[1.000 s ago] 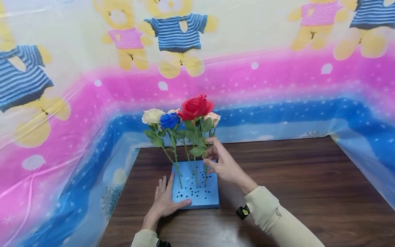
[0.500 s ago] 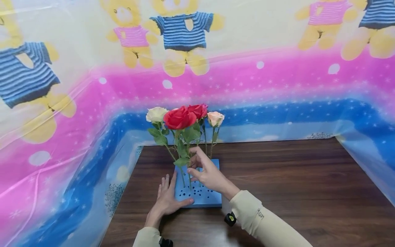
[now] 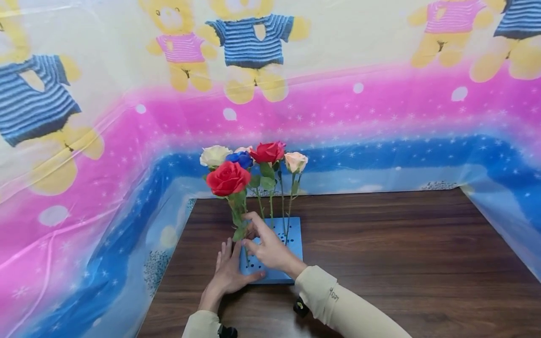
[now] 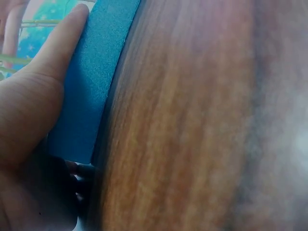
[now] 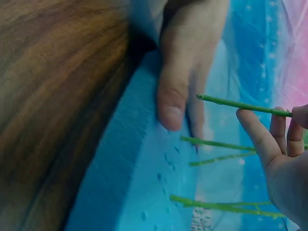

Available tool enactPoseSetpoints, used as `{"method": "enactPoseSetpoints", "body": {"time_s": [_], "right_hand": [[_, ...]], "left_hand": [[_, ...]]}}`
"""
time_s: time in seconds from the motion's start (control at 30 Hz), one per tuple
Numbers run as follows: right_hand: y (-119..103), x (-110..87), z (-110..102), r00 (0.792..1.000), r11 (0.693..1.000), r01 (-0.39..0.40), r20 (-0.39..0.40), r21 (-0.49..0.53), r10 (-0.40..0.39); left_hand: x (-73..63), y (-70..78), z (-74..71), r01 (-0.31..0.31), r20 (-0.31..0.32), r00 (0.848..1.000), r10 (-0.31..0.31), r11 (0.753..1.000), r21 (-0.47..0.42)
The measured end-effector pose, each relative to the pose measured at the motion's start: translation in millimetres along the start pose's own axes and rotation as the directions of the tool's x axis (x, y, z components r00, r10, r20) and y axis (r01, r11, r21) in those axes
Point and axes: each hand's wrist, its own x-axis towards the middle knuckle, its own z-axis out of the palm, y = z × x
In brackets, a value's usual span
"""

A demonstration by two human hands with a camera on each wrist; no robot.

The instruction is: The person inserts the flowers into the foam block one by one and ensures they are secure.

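My right hand (image 3: 270,246) pinches the green stem (image 5: 231,103) of a red rose (image 3: 228,178) between thumb and fingers. In the right wrist view the cut end of that stem is free, over the block near my left thumb. My left hand (image 3: 231,277) presses against the left side of the blue foam block (image 3: 274,277), its fingers straight and spread, the thumb (image 4: 60,48) along the front edge. Behind the held rose stand a white rose (image 3: 214,156), a blue rose (image 3: 240,158), another red rose (image 3: 268,151) and a peach rose (image 3: 296,162), their stems in the block.
Small dark holes dot the block's top. The block lies on a dark wooden table (image 3: 380,244). A printed cloth (image 3: 329,108) with teddy bears hangs behind and at the sides of the table.
My right hand has carried the red rose left and toward me, from the block's right side to its front left. The flower head is lower now. My left hand stays on the block.
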Motion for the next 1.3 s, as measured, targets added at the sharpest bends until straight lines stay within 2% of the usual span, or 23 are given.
{"method": "enactPoseSetpoints", "body": {"time_s": [0.1,0.23,0.33,0.5,0.63,0.77,1.0,1.13,1.3], "right_hand": [[3.8,0.8,5.9,1.000,1.000,-0.001,0.004,-0.012,0.001],[7.0,1.8,8.9,1.000,0.999,0.010,-0.001,-0.051,-0.010],[9.4,2.6,9.8,1.000,0.995,0.013,-0.005,-0.096,-0.014],[13.3,3.6,10.5,1.000,0.988,0.006,-0.014,-0.153,-0.008],[15.2,5.2,11.0,1.000,0.986,-0.002,-0.019,-0.167,-0.002],[15.4,5.5,11.4,1.000,0.987,-0.006,-0.018,-0.162,0.003],[18.5,4.1,13.2,1.000,0.979,-0.027,-0.020,-0.203,0.024],[23.0,1.4,13.8,0.999,0.977,-0.039,-0.012,-0.212,0.037],[27.5,-1.1,14.6,0.998,0.979,-0.056,-0.009,-0.194,0.056]], "left_hand": [[-2.2,1.3,-1.6,-0.025,-0.007,1.000,0.025,1.000,-0.010],[-1.3,-2.5,1.6,-0.082,-0.047,0.996,0.080,0.996,-0.041],[-1.8,-2.8,2.2,-0.099,-0.067,0.993,0.095,0.993,-0.062],[-1.6,-3.5,2.4,-0.096,-0.066,0.994,0.091,0.993,-0.066],[0.1,-8.3,4.5,-0.105,-0.076,0.992,0.099,0.992,-0.074],[3.5,-13.7,8.7,-0.098,-0.068,0.993,0.095,0.994,-0.044],[-0.6,-6.0,3.4,-0.092,-0.052,0.995,0.088,0.994,-0.065],[1.9,-10.4,5.9,-0.104,-0.047,0.994,0.101,0.993,-0.048],[1.0,-9.4,5.1,-0.078,-0.043,0.996,0.075,0.995,-0.067]]}}
